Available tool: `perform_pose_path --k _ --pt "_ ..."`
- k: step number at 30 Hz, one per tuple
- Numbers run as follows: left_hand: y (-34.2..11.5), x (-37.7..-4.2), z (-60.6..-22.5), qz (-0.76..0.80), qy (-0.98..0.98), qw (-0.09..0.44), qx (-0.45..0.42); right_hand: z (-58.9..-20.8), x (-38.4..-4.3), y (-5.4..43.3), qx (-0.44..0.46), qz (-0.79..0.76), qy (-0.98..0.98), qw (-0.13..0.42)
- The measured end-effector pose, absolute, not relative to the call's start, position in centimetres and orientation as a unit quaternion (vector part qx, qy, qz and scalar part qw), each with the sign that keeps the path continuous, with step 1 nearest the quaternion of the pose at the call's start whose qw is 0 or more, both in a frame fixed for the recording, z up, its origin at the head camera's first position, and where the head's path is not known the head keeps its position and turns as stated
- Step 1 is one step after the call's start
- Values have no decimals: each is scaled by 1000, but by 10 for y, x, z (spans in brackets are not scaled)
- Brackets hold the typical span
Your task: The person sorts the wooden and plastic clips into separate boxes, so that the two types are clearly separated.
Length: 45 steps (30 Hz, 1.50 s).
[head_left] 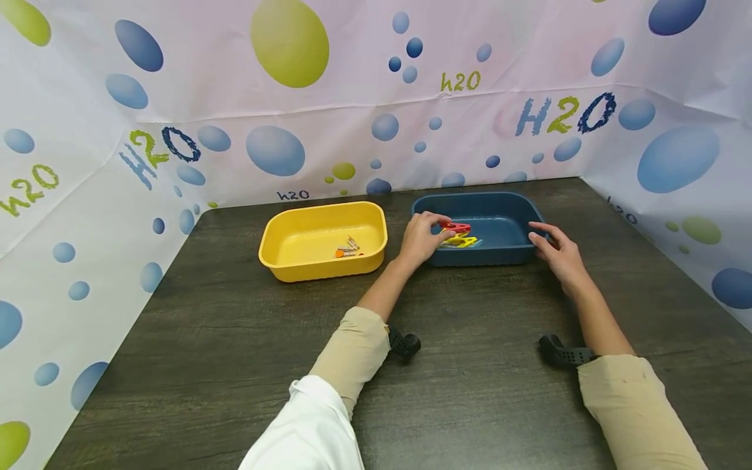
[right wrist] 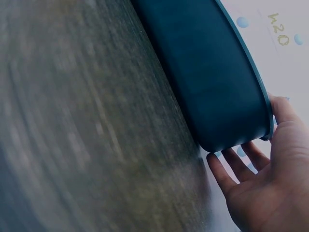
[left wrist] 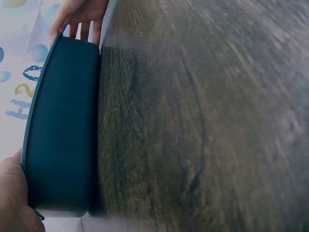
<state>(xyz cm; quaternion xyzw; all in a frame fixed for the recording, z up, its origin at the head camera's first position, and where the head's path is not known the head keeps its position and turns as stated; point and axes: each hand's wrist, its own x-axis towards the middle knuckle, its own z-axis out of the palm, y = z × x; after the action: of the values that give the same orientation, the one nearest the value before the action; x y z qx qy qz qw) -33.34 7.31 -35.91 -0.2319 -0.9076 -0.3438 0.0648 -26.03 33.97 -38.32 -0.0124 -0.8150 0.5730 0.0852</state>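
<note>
A dark blue tub (head_left: pixel 482 256) stands at the back right of the table. My left hand (head_left: pixel 420 236) reaches over its left end, the thumb and index fingertips at a red clip (head_left: pixel 463 228); whether they pinch it I cannot tell. Yellow clips (head_left: pixel 464 242) and a light blue piece lie below, partly hidden by that hand. My right hand (head_left: pixel 559 253) holds the tub's right end. In the right wrist view, its thumb reaches over the rim and the other fingers (right wrist: pixel 221 175) lie along the outside of the end wall.
Left of the blue tub stands a yellow tub (head_left: pixel 317 271) with several small metal-coloured and orange pieces (head_left: pixel 349 249) in it. Both tubs rest on a dark wood-look table (head_left: pixel 247 352). A printed sheet (head_left: pixel 346 104) with dots and lettering rises behind and at both sides.
</note>
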Motion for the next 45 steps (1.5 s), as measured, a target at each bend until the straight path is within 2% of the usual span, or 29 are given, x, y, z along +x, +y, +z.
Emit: perform_pose_path --k 21,38,45 --pt "73 -337 -356 -334 -912 66 -229 -379 -262 338 -10 590 -803 80" --pt "72 -335 -356 -347 -906 47 -238 -380 -260 339 -8 585 -807 79" --pt "68 -335 -355 -383 -889 27 -248 -380 -258 338 -3 563 -821 96"
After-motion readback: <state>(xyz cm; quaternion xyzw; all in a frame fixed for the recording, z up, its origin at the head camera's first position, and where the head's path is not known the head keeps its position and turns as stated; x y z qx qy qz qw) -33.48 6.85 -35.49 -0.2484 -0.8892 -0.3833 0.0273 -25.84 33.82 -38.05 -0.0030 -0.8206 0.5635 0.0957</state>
